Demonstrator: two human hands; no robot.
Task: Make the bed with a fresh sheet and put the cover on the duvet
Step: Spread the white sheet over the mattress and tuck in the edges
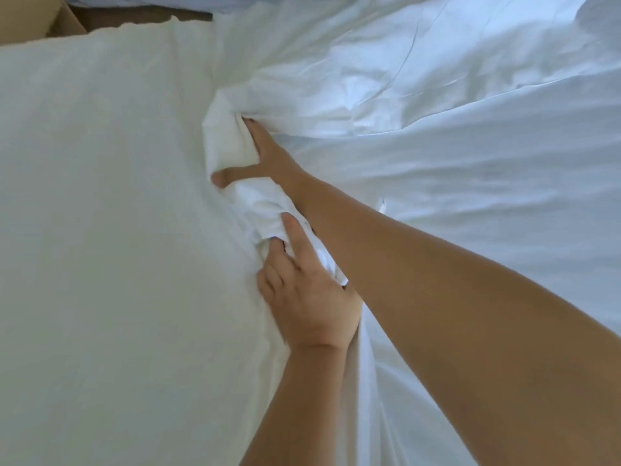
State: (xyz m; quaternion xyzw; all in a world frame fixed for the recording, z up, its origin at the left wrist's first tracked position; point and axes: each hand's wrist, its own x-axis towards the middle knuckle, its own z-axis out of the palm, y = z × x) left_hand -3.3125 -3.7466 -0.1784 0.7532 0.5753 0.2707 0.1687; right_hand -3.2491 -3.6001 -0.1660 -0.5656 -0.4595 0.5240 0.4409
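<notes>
A thick white duvet fills the left half of the view. A thin, creased white cover spreads over the right half. Where they meet, the cloth is bunched into a wad. My right hand reaches in from the lower right and grips that wad, thumb stretched left beneath it, fingertips buried in the folds. Just below, my left hand pinches a lower fold of the same white cloth between thumb and fingers; its back faces the camera.
At the top left, past the duvet's edge, a tan wooden surface and a dark strip show. White fabric covers everything else in view.
</notes>
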